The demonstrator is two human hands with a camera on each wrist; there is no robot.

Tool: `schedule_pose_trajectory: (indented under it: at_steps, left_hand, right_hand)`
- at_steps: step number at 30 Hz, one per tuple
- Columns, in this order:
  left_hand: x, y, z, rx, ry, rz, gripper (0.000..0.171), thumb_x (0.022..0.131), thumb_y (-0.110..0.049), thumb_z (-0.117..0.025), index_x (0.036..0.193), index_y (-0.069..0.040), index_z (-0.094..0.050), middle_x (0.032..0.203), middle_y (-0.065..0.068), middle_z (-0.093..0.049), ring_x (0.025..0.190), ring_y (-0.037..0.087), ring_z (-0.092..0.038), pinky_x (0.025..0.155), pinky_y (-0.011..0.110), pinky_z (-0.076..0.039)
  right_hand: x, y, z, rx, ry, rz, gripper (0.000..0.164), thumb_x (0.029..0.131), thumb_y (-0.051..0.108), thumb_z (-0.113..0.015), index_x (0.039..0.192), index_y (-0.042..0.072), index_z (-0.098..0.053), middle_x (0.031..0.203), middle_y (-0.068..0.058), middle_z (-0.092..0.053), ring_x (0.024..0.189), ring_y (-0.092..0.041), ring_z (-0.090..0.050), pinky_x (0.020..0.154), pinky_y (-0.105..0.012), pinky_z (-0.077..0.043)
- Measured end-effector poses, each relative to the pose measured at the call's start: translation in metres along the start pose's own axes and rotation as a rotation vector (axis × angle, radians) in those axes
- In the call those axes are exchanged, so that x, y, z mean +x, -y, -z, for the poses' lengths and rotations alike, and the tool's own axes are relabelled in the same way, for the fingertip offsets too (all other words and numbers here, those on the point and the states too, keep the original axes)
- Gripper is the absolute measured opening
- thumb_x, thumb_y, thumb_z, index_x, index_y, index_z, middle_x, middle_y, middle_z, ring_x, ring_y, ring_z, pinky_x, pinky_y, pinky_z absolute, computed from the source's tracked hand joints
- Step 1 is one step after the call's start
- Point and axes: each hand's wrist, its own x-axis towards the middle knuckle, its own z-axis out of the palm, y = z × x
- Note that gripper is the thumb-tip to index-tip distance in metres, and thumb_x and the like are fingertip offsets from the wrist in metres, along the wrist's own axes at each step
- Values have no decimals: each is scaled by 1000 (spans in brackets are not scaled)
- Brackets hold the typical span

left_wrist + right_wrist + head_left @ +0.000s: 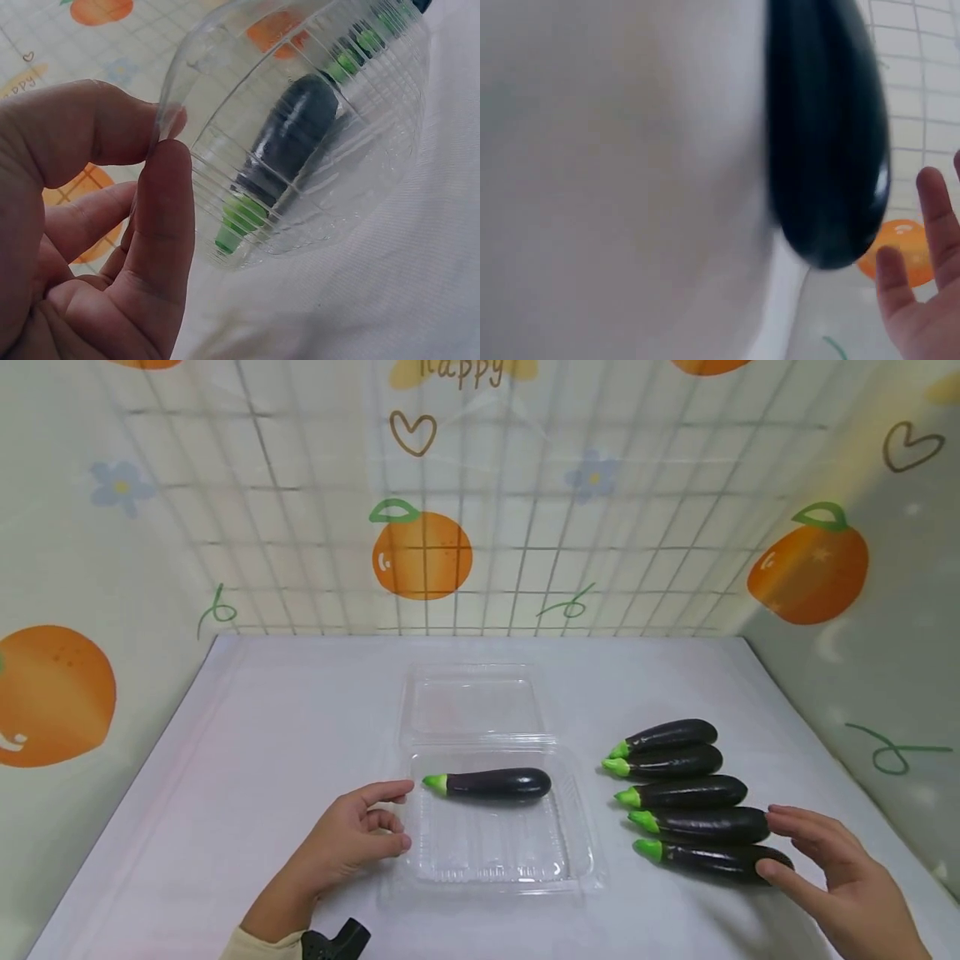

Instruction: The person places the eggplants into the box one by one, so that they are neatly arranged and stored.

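An open clear plastic clamshell box (487, 847) lies on the white table, its lid folded back on the far side. One dark eggplant (498, 783) with a green stem rests crosswise in its base. At the box's left side, my left hand (348, 831) pinches the rim between thumb and fingers, plain in the left wrist view (161, 165). Several more eggplants (686, 793) lie in a stacked row to the right, stems pointing left. Beside their rounded ends is my right hand (847, 877), fingers spread, its thumb at the nearest eggplant (712, 862). The right wrist view shows an eggplant (825, 135) close up.
The box's lid (476, 702) lies flat behind its base. A white cloth (300, 710) covers the table. Patterned sheets with printed oranges (423, 556) stand at the back and both sides. A black strap (337, 941) is on the left wrist.
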Motion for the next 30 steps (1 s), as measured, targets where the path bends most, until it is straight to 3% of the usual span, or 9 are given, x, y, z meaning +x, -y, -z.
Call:
schedule_pose_trajectory:
  at_steps: [6,13,20,21,23,24,26,27,30]
  left_hand:
    - [0,-1,0,-4,-12,7,72,79,-2,-78,146,-3,-52,142,21,-48,84,12,-63,70,21,-51]
    - [-1,-2,-2,-11,-17,12,72,79,-2,-78,146,-2,-51,142,21,-49,84,13,-63,70,21,-52]
    - [-3,-2,-3,-7,-15,28,71,79,-3,-78,146,-4,-53,142,20,-49,84,14,-63,71,21,-51]
    - [-3,-2,-3,-6,-14,27,71,79,-3,-77,146,-4,-53,142,20,-49,84,14,-63,71,21,-51]
    - [-3,-2,-3,-11,-12,22,71,79,-2,-77,146,-3,-52,142,21,-49,84,14,-63,71,21,-51]
    - [-3,-2,-3,-14,-12,20,72,79,-2,-77,146,-2,-51,142,21,-48,84,14,-63,70,21,-51]
    - [-3,-3,-3,-22,-12,18,72,79,-1,-77,146,-2,-51,142,21,-48,84,13,-63,70,21,-51]
    - [-3,-3,-3,-25,-13,17,73,79,-1,-77,147,-2,-51,142,21,-48,83,13,-63,69,21,-51]
    - [-2,-3,-3,-37,-12,15,73,78,0,-77,147,-1,-51,142,21,-47,83,12,-63,68,20,-51]
  right_hand:
    - [-10,-15,2,-6,50,23,48,81,-8,-78,127,-3,-64,131,25,-54,125,14,-42,94,2,-30]
    - [-12,-22,0,-185,147,57,54,77,16,-88,128,15,-69,136,44,-37,127,25,-21,93,5,-11]
    - [-15,-26,-8,-248,170,113,58,70,18,-92,124,14,-71,139,41,-38,128,28,-19,95,7,-9]
    - [-16,-27,-9,-277,175,102,58,70,20,-92,123,13,-71,140,34,-43,132,21,-24,105,0,-15]
    - [-15,-28,-10,-325,194,76,57,70,22,-92,121,10,-72,141,15,-55,139,-2,-35,117,-27,-29]
    - [-15,-28,-10,-344,206,64,57,70,22,-92,121,9,-72,139,5,-59,137,-14,-40,115,-43,-34]
    - [-13,-27,-9,-370,224,55,57,68,22,-92,120,7,-72,130,-15,-63,125,-34,-45,100,-63,-36]
    - [-12,-26,-9,-373,233,57,58,68,22,-92,120,6,-72,128,-21,-63,118,-42,-46,93,-68,-35]
    - [-9,-24,-10,-367,245,102,57,66,22,-93,117,7,-74,127,-21,-65,118,-45,-46,97,-71,-30]
